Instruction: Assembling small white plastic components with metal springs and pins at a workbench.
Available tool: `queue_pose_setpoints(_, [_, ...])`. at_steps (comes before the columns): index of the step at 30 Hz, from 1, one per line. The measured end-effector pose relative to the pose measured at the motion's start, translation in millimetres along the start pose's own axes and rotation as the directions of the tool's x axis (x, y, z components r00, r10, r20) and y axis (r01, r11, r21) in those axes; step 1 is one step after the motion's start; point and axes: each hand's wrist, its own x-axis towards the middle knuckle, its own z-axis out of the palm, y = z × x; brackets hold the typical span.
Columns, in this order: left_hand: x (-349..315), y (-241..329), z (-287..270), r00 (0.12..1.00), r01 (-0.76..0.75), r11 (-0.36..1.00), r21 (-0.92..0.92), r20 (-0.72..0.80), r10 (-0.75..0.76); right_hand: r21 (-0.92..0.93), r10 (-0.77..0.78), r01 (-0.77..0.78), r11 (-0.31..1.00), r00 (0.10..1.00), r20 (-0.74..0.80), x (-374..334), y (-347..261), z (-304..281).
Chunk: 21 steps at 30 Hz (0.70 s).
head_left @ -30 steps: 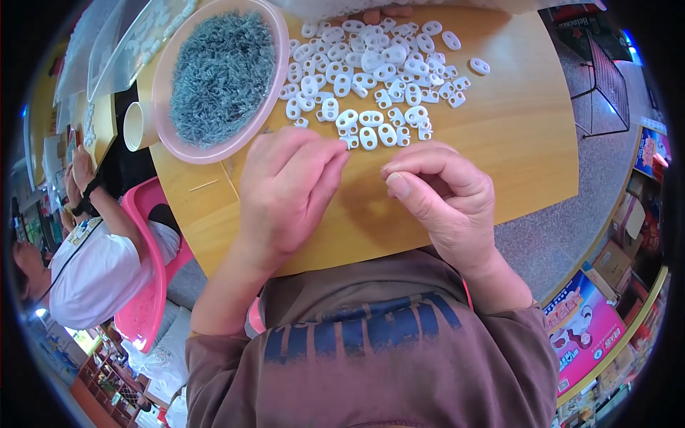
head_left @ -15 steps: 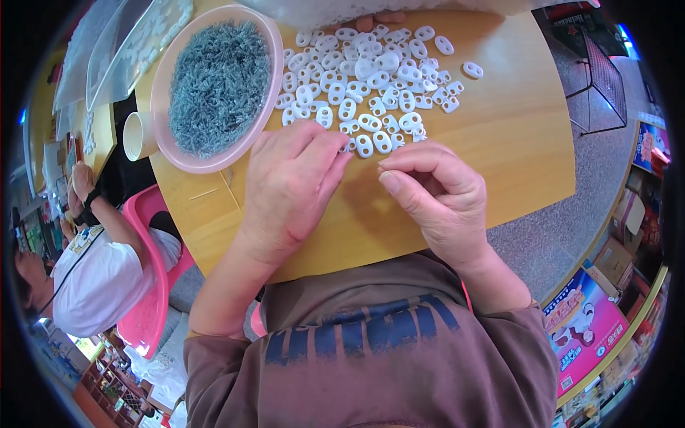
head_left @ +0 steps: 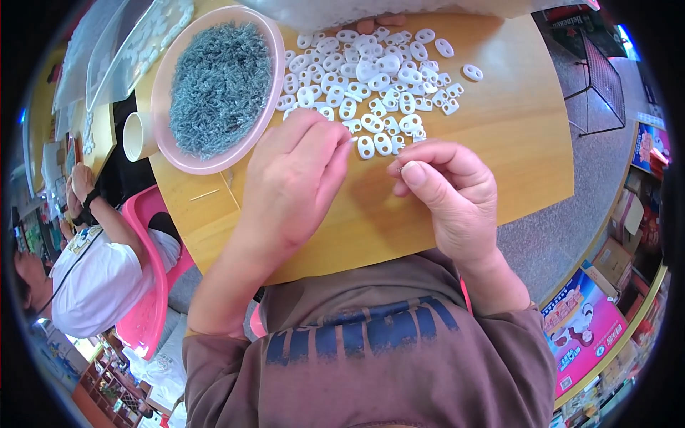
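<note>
White plastic ovals with two holes (head_left: pixel 371 123) lie in a spread pile on the wooden table (head_left: pixel 528 153), beyond my hands. My left hand (head_left: pixel 300 178) is closed, its fingertips pinched together at the pile's near edge; a bit of white shows at the tips, mostly hidden. Apart from it, my right hand (head_left: pixel 457 189) pinches thumb against forefinger over the table, with something tiny and dark between them, too small to name. A pink basin (head_left: pixel 163 135) full of small blue-grey pieces, perhaps springs, stands left of the pile.
A cream cup (head_left: pixel 135 137) sits beside the basin, and thin sticks (head_left: pixel 205 195) lie on the table at left. Bags of white pieces (head_left: pixel 135 50) are at the far left. A person (head_left: pixel 107 278) sits at left on a pink chair (head_left: pixel 163 285); another person's fingers (head_left: pixel 374 25) show at the far edge.
My right hand has shifted slightly right and toward me, its thumb now closer over the forefinger. My left hand has moved only a little, fingertips still pinched.
</note>
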Motion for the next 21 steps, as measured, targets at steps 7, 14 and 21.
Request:
queue_pose_setpoints(7, [-19.7,19.7,-20.2,0.845,0.497,0.397,-0.771,0.327,-0.423,0.121,0.077,-0.075,0.99,0.997,-0.014,-2.5,-5.2,7.6])
queue_pose_setpoints(14, [-30.4,22.1,-29.8,0.876,0.415,0.165,-0.895,0.344,-0.338,0.269,0.173,-0.191,0.944,0.981,0.089,-3.8,-4.9,25.2])
queue_pose_setpoints(21, [-40.0,25.2,-38.1,0.864,0.365,0.065,-0.929,0.312,-0.396,0.266,0.249,-0.268,0.926,0.963,0.107,-8.0,-8.3,44.1])
